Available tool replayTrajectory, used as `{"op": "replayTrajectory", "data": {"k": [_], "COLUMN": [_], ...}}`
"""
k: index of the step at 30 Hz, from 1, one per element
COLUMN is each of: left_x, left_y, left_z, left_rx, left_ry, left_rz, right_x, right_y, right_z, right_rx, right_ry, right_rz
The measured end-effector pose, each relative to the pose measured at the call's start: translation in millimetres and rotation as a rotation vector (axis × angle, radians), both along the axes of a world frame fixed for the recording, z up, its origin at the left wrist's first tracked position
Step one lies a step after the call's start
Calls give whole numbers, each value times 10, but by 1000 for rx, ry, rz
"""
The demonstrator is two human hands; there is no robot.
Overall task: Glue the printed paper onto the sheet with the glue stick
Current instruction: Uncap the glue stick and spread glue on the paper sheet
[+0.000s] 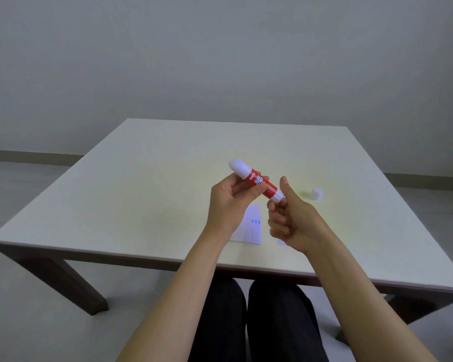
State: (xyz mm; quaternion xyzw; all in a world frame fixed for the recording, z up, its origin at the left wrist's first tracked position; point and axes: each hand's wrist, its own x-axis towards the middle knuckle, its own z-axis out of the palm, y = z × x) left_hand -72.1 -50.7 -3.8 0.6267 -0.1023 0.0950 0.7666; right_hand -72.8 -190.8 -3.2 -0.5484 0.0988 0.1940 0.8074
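A red glue stick [258, 182] with white lettering is held in the air above the table, its white glue tip pointing up and to the left. My left hand [229, 202] grips its red body. My right hand [289, 218] pinches the white base end between thumb and fingers. A white cap [316, 194] lies on the table to the right, apart from the stick. Under my hands lies a white printed paper [251, 227] with small blue marks, partly hidden by my left wrist. A second pale piece [281, 241] peeks out beneath my right hand.
The pale square table [141, 192] has dark legs, and its near edge runs just in front of my dark-trousered knees [246, 322]. A grey wall and floor lie behind and around it.
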Motion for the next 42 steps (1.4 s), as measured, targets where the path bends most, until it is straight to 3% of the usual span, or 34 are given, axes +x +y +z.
{"op": "replayTrajectory", "data": {"k": [4, 8, 9, 12, 14, 20, 25, 29, 34, 39, 42], "left_x": [5, 90, 126, 201, 211, 323, 372, 374, 358, 368, 359], "left_y": [13, 172, 298, 756, 931, 806, 794, 787, 781, 781, 781], "left_z": [-30, -96, -139, -358, -483, -543, -600, -601, -617, -592, -607], "left_rx": [83, 432, 564, 1226, 1403, 1369, 1380, 1376, 1335, 1360, 1325], "left_ry": [39, 19, 38, 74, 78, 32, 57, 65, 91, 93, 106], "left_rz": [26, -4, -29, -57, -155, -337, -344, -330, -332, -340, -335], "right_x": [-53, 22, 71, 220, 277, 294, 285, 191, 40, 217, 160], "right_y": [68, 111, 64, -145, -195, 111, 231, 233, 260, 155, 160], "right_z": [-21, -61, -72, -139, -206, -315, -382, -406, -372, -364, -401], "right_rx": [186, 373, 380, 279, 118, -357, -705, -767, -682, -666, -683], "right_ry": [-130, -76, -68, -114, -207, -534, -624, -647, -683, -614, -620], "right_rz": [117, -76, -146, -253, -205, -129, -96, -68, 134, -29, 35]}}
